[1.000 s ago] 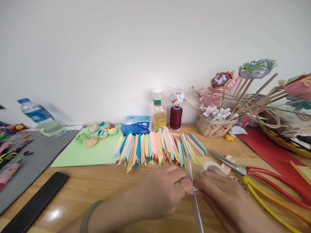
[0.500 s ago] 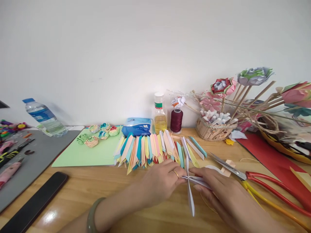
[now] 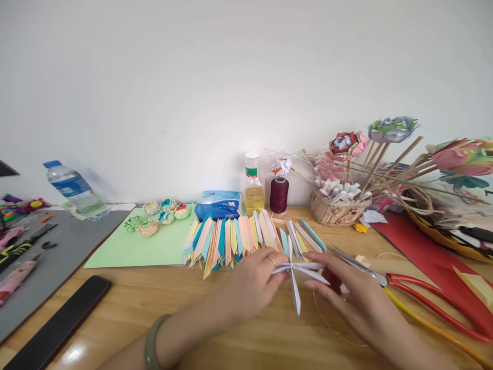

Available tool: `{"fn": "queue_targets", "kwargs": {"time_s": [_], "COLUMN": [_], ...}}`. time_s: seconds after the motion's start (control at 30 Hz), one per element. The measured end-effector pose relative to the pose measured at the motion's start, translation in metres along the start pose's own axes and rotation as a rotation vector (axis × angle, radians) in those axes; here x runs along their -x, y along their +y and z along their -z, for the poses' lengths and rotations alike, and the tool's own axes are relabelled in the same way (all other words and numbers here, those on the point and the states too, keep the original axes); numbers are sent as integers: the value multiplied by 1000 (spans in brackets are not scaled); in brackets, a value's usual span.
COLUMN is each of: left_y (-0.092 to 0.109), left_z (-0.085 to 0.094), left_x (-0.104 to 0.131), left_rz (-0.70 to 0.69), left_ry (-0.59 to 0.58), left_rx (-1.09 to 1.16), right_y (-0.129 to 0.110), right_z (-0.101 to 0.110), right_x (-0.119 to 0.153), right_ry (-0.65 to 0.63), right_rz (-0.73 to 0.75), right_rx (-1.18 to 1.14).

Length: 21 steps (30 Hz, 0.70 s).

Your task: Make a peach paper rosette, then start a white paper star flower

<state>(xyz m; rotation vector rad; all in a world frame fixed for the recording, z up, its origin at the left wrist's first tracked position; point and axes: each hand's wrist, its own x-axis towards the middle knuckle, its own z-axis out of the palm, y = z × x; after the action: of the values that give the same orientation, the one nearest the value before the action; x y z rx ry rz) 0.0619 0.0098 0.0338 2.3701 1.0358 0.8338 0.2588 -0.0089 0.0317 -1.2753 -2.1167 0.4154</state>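
A pale lilac-white folded-paper flower (image 3: 294,288) is held above the table, its narrow petals spreading out from a pinched centre. My left hand (image 3: 259,280), with a ring and a green bangle, is closed on its left side with thumb and fingers. My right hand (image 3: 348,285) is at the other side, thumb and fingertips apart around the right-hand petals; whether they touch is hard to tell. Behind the flower lies a row of folded paper strips (image 3: 231,241) in several colours. A thin thread (image 3: 327,326) loops on the table below my right hand.
Scissors (image 3: 389,280) with red and yellow handles lie at the right, near red paper (image 3: 416,246). Behind stand a basket (image 3: 339,210), a maroon thread spool (image 3: 279,195), a bottle of yellow liquid (image 3: 254,195) and a tissue pack (image 3: 217,204). A black phone-like slab (image 3: 57,324) lies left.
The fingers of my right hand have parted from their tighter hold on the petals, and the hand has shifted slightly right. The right-hand petals now fan apart. The view has shifted slightly.
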Motion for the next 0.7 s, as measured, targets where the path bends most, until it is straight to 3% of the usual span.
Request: {"fn": "queue_targets", "kwargs": {"time_s": [0.13, 0.4, 0.53, 0.7], "left_y": [-4, -1, 3, 5], "left_z": [4, 10, 13, 8], "left_x": [-3, -13, -15, -13], "left_rz": [133, 460, 624, 629], "left_ry": [51, 117, -1, -120], "left_rx": [233, 1079, 1221, 1249], "right_y": [4, 0, 0, 0], "right_z": [5, 10, 7, 4], "right_x": [-3, -4, -3, 0], "right_ry": [-4, 34, 52, 116], "right_rz": [-137, -289, -269, -118], "right_rx": [-162, -326, -348, -171]}}
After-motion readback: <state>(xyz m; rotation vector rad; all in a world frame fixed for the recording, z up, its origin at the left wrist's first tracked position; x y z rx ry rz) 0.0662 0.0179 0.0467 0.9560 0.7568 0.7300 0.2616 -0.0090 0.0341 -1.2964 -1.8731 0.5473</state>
